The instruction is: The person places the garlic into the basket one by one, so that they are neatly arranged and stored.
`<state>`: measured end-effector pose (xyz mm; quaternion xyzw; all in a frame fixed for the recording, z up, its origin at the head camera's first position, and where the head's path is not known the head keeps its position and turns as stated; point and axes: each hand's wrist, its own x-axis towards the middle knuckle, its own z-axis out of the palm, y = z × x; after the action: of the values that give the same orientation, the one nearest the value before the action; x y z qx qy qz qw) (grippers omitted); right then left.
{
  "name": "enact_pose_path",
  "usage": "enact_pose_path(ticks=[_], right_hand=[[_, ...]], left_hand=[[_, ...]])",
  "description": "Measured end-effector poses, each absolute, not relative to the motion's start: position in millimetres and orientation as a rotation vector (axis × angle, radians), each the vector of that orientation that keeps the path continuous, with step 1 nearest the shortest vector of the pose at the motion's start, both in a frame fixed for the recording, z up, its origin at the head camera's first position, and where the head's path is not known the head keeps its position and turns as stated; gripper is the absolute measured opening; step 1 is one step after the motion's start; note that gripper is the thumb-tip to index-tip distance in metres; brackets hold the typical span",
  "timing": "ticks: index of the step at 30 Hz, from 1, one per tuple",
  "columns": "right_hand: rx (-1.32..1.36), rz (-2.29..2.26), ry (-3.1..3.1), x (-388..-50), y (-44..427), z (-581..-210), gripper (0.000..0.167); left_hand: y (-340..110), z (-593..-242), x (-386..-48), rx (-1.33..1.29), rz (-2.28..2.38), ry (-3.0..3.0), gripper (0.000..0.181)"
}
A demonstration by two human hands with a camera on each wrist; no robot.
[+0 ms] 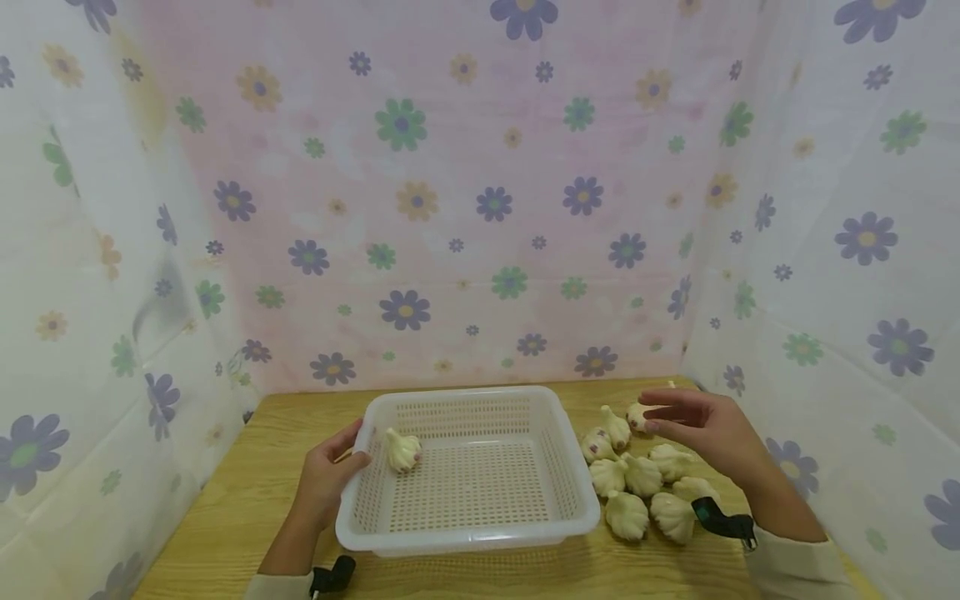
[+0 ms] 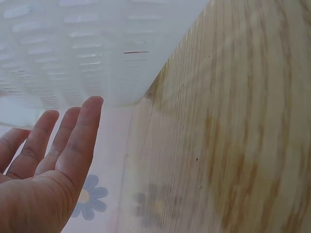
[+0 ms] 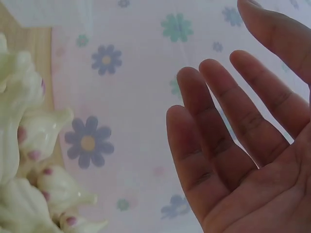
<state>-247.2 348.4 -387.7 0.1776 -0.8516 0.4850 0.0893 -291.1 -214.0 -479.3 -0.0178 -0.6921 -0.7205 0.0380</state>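
Observation:
A white plastic basket point(image 1: 467, 540) with slotted walls stands on the table, and one garlic bulb point(image 1: 403, 451) lies inside near its left wall. My left hand point(image 1: 327, 475) holds the basket's left rim, thumb over the top and fingers along the outside. In the left wrist view, the fingers point(image 2: 77, 138) lie against the slotted wall. To the basket's right is a group of several garlic bulbs point(image 1: 642, 476). Above the far side of that group hovers my right hand point(image 1: 708, 429). Its fingers point(image 3: 243, 116) are spread and hold nothing in the right wrist view.
The wooden table point(image 1: 225, 517) is enclosed by flower-printed cloth at the back point(image 1: 465, 250) and both sides. A dark wrist camera point(image 1: 723, 521) sits on the right wrist, another point(image 1: 333, 575) on the left.

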Motion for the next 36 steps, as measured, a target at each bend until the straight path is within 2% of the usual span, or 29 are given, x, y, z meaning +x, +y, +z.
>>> enact_pose_path(ticks=[11,20,29,36], right_hand=[[0.336,1.414,-2.526,-250.7,390.4,-404.1,0.051],[0.24,1.652,-2.427,-259.1,419.3,-436.1,0.053],[0.373,2.121,-2.236,-269.7,444.9,-482.8,0.055],[0.458,2.191,-2.291,-274.5,453.3,-505.4,0.058]], left_hand=[[-215.1,-478.3,-290.4,-0.042,-2.181,-2.148,0.063],[-215.2,-481.4,-291.9,-0.047,-2.214,-2.129,0.063],[-215.4,-481.7,-291.7,-0.06,-2.206,-2.134,0.063],[-215.5,-482.2,-291.2,-0.063,-2.208,-2.144,0.062]])
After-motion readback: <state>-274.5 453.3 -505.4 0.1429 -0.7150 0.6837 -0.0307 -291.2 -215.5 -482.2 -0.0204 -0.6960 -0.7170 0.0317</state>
